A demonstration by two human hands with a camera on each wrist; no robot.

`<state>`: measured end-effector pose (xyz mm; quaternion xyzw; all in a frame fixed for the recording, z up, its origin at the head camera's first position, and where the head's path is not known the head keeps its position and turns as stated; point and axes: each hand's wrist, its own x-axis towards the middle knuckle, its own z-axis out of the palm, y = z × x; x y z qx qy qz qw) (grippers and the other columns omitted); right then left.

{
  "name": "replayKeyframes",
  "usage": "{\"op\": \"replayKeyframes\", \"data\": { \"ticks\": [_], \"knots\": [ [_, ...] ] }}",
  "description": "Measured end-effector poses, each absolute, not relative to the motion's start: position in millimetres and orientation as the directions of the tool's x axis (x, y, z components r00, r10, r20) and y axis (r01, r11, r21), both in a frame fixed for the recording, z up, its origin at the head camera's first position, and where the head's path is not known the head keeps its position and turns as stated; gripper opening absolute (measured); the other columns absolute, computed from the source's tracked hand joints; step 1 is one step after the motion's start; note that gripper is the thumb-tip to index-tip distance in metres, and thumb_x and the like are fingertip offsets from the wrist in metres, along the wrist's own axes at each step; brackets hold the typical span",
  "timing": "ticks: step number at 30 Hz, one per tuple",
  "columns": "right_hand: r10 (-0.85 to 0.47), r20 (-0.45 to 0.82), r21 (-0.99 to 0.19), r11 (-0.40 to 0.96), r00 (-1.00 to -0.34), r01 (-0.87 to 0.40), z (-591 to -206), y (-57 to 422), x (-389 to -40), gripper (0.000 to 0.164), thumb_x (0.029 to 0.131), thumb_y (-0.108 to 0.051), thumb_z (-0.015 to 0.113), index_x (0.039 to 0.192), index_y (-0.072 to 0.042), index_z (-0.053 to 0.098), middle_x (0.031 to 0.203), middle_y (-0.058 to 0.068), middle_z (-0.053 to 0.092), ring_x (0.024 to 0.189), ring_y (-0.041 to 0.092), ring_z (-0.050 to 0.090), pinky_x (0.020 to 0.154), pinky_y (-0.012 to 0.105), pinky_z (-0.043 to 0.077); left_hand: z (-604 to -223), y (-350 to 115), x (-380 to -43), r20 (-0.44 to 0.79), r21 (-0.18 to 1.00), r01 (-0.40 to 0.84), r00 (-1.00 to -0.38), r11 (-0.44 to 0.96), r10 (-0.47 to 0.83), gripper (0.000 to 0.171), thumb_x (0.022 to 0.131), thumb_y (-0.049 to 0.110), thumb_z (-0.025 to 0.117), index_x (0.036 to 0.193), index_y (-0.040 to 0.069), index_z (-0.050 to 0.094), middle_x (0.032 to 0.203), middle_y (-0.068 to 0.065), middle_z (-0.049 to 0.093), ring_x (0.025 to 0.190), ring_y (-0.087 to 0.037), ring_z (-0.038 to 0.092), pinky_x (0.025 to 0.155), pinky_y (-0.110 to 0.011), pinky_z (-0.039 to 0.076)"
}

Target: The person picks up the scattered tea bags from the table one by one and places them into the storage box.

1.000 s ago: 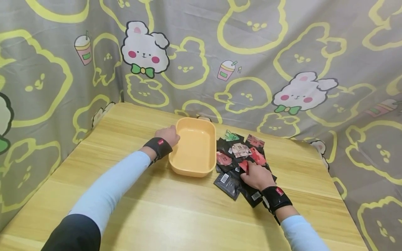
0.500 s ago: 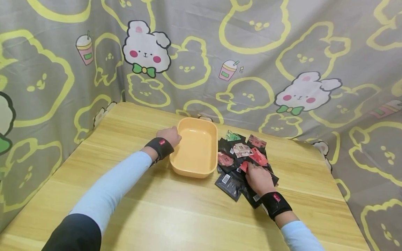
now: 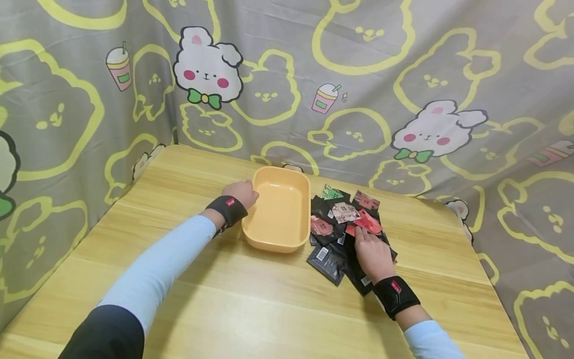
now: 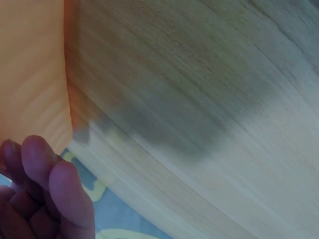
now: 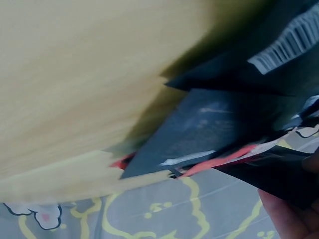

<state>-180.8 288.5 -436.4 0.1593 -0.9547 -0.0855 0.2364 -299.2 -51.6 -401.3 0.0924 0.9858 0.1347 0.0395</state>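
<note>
A light-orange plastic basin (image 3: 275,219) sits on the wooden table. My left hand (image 3: 241,193) grips its left rim; the left wrist view shows curled fingers (image 4: 70,194) beside the basin's outer wall (image 4: 32,69). To the right of the basin lies a loose pile of flat black packets (image 3: 326,263) with red, pink and green fronts, some showing barcodes. My right hand (image 3: 374,255) is over the near right part of the pile. In the right wrist view it pinches a black packet (image 5: 264,172) by the edge, its fingers partly cut off by the frame.
The wooden tabletop (image 3: 215,309) extends around the basin and pile. Behind and at both sides hangs a grey curtain (image 3: 278,30) with yellow outlines and rabbit faces, meeting the table's back edge.
My right hand has shifted slightly within the pile, and the red packet corner at its fingertips has moved a little. The left hand has stayed at the basin's rim.
</note>
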Motion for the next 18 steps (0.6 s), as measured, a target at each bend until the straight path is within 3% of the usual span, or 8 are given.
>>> {"op": "replayKeyframes", "data": {
  "ticks": [11, 18],
  "knots": [
    [-0.378, 0.46, 0.242, 0.924, -0.804, -0.297, -418.2, 269.5, -196.9, 0.027, 0.085, 0.001, 0.056, 0.111, 0.008, 0.061, 0.104, 0.023, 0.068, 0.084, 0.034, 0.068, 0.064, 0.045, 0.053, -405.1, -55.5, -304.3, -0.052, 0.284, 0.17, -0.98, 0.944, 0.192, 0.033, 0.091, 0.029, 0.04, 0.09, 0.001, 0.057, 0.075, -0.014, 0.062, 0.069, -0.03, 0.063, 0.062, -0.042, 0.05],
    [-0.421, 0.466, 0.25, 0.906, -0.778, -0.34, -402.8, 249.6, -210.1, 0.028, 0.087, -0.002, 0.058, 0.114, 0.008, 0.06, 0.106, 0.023, 0.067, 0.088, 0.032, 0.068, 0.068, 0.042, 0.054, -401.6, -53.0, -300.8, -0.077, 0.274, 0.162, -0.979, 0.948, 0.19, 0.035, 0.094, 0.029, 0.039, 0.095, 0.0, 0.058, 0.082, -0.016, 0.065, 0.076, -0.031, 0.064, 0.068, -0.044, 0.051]
  ]
}}
